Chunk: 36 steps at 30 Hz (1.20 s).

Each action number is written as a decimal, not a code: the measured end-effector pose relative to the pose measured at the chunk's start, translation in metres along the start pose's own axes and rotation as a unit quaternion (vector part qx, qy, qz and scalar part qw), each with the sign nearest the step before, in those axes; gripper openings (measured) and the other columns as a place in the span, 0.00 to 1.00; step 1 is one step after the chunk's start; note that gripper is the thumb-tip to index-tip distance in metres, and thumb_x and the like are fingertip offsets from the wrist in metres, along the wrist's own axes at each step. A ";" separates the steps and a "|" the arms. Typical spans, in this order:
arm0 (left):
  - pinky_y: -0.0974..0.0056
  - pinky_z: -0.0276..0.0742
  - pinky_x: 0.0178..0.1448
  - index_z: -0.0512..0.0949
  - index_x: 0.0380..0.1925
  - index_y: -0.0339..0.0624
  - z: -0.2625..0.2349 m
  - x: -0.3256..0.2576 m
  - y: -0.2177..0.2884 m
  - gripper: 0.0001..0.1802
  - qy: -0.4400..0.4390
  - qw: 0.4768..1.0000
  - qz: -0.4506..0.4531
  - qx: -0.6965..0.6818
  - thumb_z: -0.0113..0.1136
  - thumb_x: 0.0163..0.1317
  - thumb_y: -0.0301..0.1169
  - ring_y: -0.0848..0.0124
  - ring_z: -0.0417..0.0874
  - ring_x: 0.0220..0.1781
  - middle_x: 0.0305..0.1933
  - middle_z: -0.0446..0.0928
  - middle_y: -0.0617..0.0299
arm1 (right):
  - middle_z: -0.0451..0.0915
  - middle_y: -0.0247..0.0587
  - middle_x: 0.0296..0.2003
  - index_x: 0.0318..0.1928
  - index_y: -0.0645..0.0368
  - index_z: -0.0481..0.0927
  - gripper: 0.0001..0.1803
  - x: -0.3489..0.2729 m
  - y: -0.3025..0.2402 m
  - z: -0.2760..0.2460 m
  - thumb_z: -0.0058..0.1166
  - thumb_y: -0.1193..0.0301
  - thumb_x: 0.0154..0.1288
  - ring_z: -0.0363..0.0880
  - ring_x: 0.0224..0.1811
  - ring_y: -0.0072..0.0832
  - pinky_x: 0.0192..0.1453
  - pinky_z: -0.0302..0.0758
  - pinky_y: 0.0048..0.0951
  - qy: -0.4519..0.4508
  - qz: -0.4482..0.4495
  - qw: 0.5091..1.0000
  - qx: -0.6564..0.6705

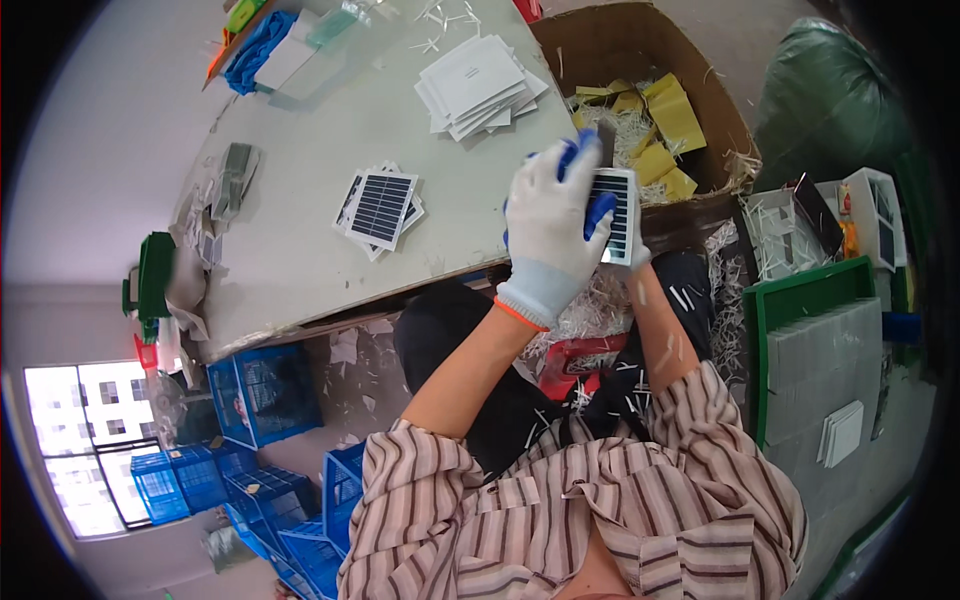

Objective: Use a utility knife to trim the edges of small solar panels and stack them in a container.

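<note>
While a small dark-faced solar panel (618, 215) with a white border is held up off the table, just beyond its near right edge, both hands are brought close together on it. It is partly covered by the left hand (555, 205), which is gloved in white with blue-coated fingertips. The left fingers are bent and set near one another, the thumb lying over the panel's left side; whether anything is pinched there cannot be told. A dark strip (606, 143) is seen just above, blurred, its kind unclear. The panel is gripped from behind by the right hand (641, 250), most of which is hidden.

On the pale table (290, 270), a few similar panels (383, 208) are piled unevenly, the top one face up. Farther back, a larger, loose pile of white rectangular pieces (475, 80) is noted. Beside the table, a cardboard box (600, 40) is partly filled with yellow pieces (675, 115) and white shreds. Beyond it, a green sack (825, 100) is seen. To the right, rows of thin pale pieces (820, 350) are packed in a green crate (757, 350). Blue crates (270, 395) are grouped at lower left, near a window (90, 430).
</note>
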<state>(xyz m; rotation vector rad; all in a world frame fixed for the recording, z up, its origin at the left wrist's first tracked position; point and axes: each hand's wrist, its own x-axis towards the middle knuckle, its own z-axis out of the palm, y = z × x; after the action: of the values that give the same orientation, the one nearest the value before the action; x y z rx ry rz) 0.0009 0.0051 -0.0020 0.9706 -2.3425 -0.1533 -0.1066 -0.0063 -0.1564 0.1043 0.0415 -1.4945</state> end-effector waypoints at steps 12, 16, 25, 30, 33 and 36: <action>0.54 0.69 0.54 0.76 0.46 0.43 0.010 -0.001 -0.011 0.22 0.042 0.998 -0.018 0.033 0.57 0.46 0.22 0.53 0.72 0.49 0.45 0.74 0.53 | 0.82 0.35 0.25 0.32 0.63 0.80 0.04 -0.078 0.014 0.034 0.59 0.78 0.54 0.78 0.28 0.17 0.33 0.75 0.20 0.000 -0.135 0.805 -0.578; 0.53 0.69 0.53 0.76 0.48 0.43 0.009 0.001 -0.008 0.24 0.046 0.998 -0.015 0.048 0.57 0.46 0.23 0.53 0.72 0.50 0.45 0.74 0.53 | 0.82 0.37 0.28 0.37 0.64 0.77 0.08 -0.110 0.029 0.031 0.58 0.78 0.55 0.78 0.27 0.19 0.33 0.76 0.21 -0.212 -0.070 0.627 -0.746; 0.52 0.67 0.53 0.75 0.51 0.42 0.008 -0.001 -0.001 0.27 0.024 0.995 -0.025 0.095 0.58 0.46 0.26 0.52 0.70 0.49 0.45 0.72 0.52 | 0.77 0.38 0.43 0.50 0.61 0.67 0.16 -0.030 0.063 -0.020 0.52 0.81 0.62 0.77 0.43 0.23 0.48 0.74 0.23 0.125 -0.340 0.829 -0.426; 0.52 0.67 0.54 0.75 0.52 0.43 0.007 0.000 -0.008 0.27 0.007 0.998 -0.008 0.059 0.58 0.46 0.25 0.52 0.70 0.49 0.46 0.72 0.52 | 0.76 0.34 0.43 0.52 0.57 0.67 0.17 0.008 0.042 -0.001 0.54 0.74 0.64 0.76 0.43 0.21 0.48 0.75 0.24 -0.038 -0.300 0.833 -0.464; 0.51 0.66 0.56 0.74 0.53 0.43 0.012 0.003 -0.001 0.28 0.002 1.000 0.016 0.023 0.58 0.47 0.25 0.51 0.70 0.51 0.48 0.72 0.51 | 0.77 0.31 0.37 0.49 0.56 0.71 0.14 0.029 0.018 -0.020 0.54 0.71 0.64 0.77 0.38 0.19 0.43 0.77 0.24 0.009 -0.325 0.784 -0.529; 0.50 0.65 0.60 0.73 0.54 0.43 0.001 0.001 -0.006 0.28 0.005 0.999 -0.029 0.024 0.59 0.48 0.26 0.51 0.70 0.54 0.51 0.72 0.51 | 0.78 0.31 0.33 0.46 0.60 0.74 0.13 -0.013 0.013 0.044 0.53 0.66 0.66 0.77 0.32 0.15 0.39 0.76 0.21 0.155 -0.224 0.907 -0.322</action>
<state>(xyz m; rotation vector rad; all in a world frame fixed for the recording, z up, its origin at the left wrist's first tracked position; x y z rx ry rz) 0.0038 -0.0002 -0.0040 1.0613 -2.3190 -0.1153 -0.0961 0.0034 -0.1107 -0.2192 0.8613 -1.8342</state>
